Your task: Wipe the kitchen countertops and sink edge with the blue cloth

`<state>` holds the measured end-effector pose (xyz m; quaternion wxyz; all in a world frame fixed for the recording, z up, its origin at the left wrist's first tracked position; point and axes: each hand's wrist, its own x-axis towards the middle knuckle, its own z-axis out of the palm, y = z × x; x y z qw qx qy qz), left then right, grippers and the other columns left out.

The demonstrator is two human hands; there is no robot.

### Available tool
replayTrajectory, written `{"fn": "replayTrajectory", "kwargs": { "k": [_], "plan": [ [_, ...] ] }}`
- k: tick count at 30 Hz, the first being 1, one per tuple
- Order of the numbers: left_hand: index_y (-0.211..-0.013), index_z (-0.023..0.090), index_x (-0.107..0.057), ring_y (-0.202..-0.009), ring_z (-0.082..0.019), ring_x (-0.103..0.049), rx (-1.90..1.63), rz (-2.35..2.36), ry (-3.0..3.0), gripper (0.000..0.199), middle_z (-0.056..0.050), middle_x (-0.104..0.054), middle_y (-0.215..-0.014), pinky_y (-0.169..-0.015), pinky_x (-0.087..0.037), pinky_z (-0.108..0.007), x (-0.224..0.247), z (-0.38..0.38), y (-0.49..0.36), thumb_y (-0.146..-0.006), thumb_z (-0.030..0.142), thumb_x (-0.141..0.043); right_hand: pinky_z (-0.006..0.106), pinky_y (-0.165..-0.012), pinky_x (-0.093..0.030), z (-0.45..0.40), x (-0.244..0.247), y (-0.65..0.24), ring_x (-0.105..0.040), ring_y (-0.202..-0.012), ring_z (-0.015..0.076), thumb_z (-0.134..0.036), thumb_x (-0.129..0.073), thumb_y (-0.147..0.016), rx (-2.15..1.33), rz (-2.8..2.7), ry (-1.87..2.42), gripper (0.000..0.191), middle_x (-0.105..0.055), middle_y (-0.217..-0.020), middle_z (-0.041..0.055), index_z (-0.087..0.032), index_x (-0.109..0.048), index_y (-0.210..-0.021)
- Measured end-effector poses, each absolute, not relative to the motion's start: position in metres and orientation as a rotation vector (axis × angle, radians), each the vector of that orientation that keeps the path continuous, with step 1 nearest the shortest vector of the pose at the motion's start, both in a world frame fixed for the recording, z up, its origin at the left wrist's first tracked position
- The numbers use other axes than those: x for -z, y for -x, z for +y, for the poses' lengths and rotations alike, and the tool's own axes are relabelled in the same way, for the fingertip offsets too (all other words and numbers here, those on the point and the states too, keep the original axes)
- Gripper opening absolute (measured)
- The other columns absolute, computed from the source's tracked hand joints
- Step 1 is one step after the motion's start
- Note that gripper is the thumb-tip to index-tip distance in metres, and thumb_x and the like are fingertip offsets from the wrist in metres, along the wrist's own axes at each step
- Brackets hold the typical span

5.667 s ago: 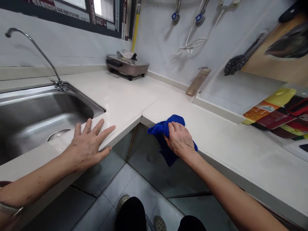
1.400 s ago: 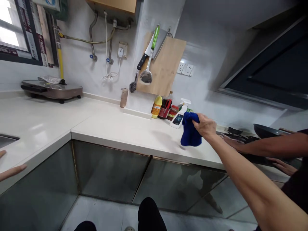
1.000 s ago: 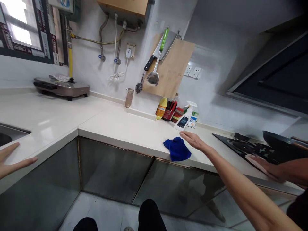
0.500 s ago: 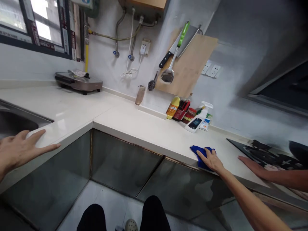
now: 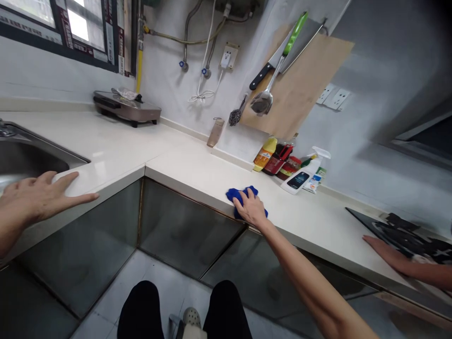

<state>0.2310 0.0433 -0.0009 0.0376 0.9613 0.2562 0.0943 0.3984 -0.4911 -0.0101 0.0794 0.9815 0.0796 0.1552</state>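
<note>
The blue cloth point(image 5: 244, 197) and the right hand point(image 5: 251, 210) pressing it have slid leftward along the white countertop point(image 5: 197, 172) since half a second ago, from beside the stove toward the counter's inner corner; the left hand, then as now, rests by the sink. The L-shaped counter fills the picture, its long run bare apart from a cluster of bottles point(image 5: 278, 161) and a spray bottle point(image 5: 301, 175) against the wall, with a cutting board point(image 5: 310, 80) hung above them. At far right lies a black stove top point(image 5: 406, 233), where another person's hand point(image 5: 383, 248) lies flat on the counter edge. The sink point(image 5: 28, 157) shows at far left, and the left hand point(image 5: 38, 195) is planted flat beside it, fingers spread. The right hand holds the bunched cloth down at the counter's front edge, fingers curled over it. By the look of it, the stretch near the stove has been wiped, and the strip toward the corner and the back by the bottles remains.
</note>
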Motion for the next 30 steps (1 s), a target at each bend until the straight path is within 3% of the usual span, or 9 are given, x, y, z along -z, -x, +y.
{"fn": "replayTrajectory", "kwargs": {
  "k": [3, 15, 21, 27, 30],
  "plan": [
    [-0.158, 0.03, -0.02, -0.135, -0.047, -0.039, -0.174, 0.883, -3.005, 0.103, -0.012, -0.028, -0.16, -0.111, -0.026, -0.056, -0.004, 0.032, -0.228, -0.077, 0.093, -0.022, 0.052, -0.096, -0.044, -0.43, 0.004, -0.405, -0.052, -0.118, 0.0383, -0.06, -0.028, -0.1, -0.479, 0.371, -2.965, 0.062, -0.037, -0.154, 0.0169, -0.023, -0.048, -0.146],
    [-0.155, 0.027, -0.027, -0.133, -0.049, -0.042, -0.113, 0.816, -3.074, 0.093, -0.018, -0.033, -0.156, -0.11, -0.033, -0.058, -0.012, 0.023, -0.221, -0.082, 0.085, -0.031, 0.061, -0.093, -0.04, -0.27, -0.001, -0.435, -0.045, -0.121, 0.0469, -0.061, -0.023, -0.098, -0.464, 0.718, -3.137, 0.07, -0.034, -0.153, 0.0243, -0.012, -0.052, -0.139],
    [-0.156, 0.029, -0.026, -0.137, -0.047, -0.038, -0.07, 0.871, -3.045, 0.095, -0.015, -0.03, -0.159, -0.113, -0.031, -0.057, -0.011, 0.023, -0.221, -0.079, 0.084, -0.037, 0.064, -0.104, -0.032, -0.226, -0.002, -0.448, -0.026, -0.138, 0.0512, -0.056, -0.03, -0.099, -0.488, 0.875, -3.125, 0.068, -0.036, -0.153, 0.0237, -0.005, -0.053, -0.137],
    [-0.155, 0.028, -0.029, -0.136, -0.045, -0.04, -0.071, 0.905, -3.055, 0.093, -0.014, -0.034, -0.158, -0.111, -0.033, -0.058, -0.011, 0.022, -0.222, -0.078, 0.081, -0.038, 0.07, -0.101, -0.032, -0.195, -0.005, -0.453, -0.033, -0.133, 0.0511, -0.055, -0.031, -0.098, -0.473, 1.046, -3.145, 0.065, -0.042, -0.151, 0.0222, -0.007, -0.053, -0.137],
    [-0.155, 0.028, -0.028, -0.135, -0.044, -0.041, -0.083, 0.909, -3.071, 0.094, -0.014, -0.035, -0.157, -0.11, -0.035, -0.058, -0.01, 0.022, -0.223, -0.078, 0.08, -0.038, 0.07, -0.106, -0.027, -0.18, -0.006, -0.462, -0.033, -0.134, 0.049, -0.055, -0.031, -0.098, -0.488, 1.158, -3.133, 0.065, -0.043, -0.151, 0.0186, -0.01, -0.053, -0.139]
  ]
}}
